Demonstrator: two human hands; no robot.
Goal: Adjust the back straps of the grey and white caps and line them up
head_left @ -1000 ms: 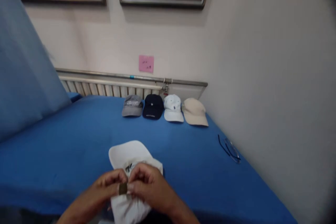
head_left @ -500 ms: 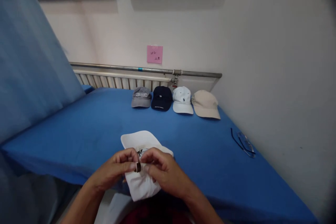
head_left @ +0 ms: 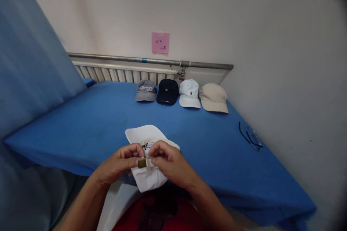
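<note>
White cap [head_left: 151, 180], part-hidden by left hand [head_left: 121, 161] and right hand [head_left: 171, 160] pinching its strap [head_left: 149, 162]; four caps [head_left: 167, 92] far, eyeglasses [head_left: 251, 139] right

Pink note [head_left: 161, 43] on wall [head_left: 200, 14] | eyeglasses [head_left: 253, 140] near wall | radiator [head_left: 120, 75] below metal pipe [head_left: 119, 58] | blue curtain [head_left: 32, 54] at left

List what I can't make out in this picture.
Head view, all four:
White cap: its dark front mark is partly behind the left hand and right hand.
Strap: one end hidden by the right hand.
Navy cap: brim lettering too small to read.
Blue curtain: cut off by the left edge.
</note>
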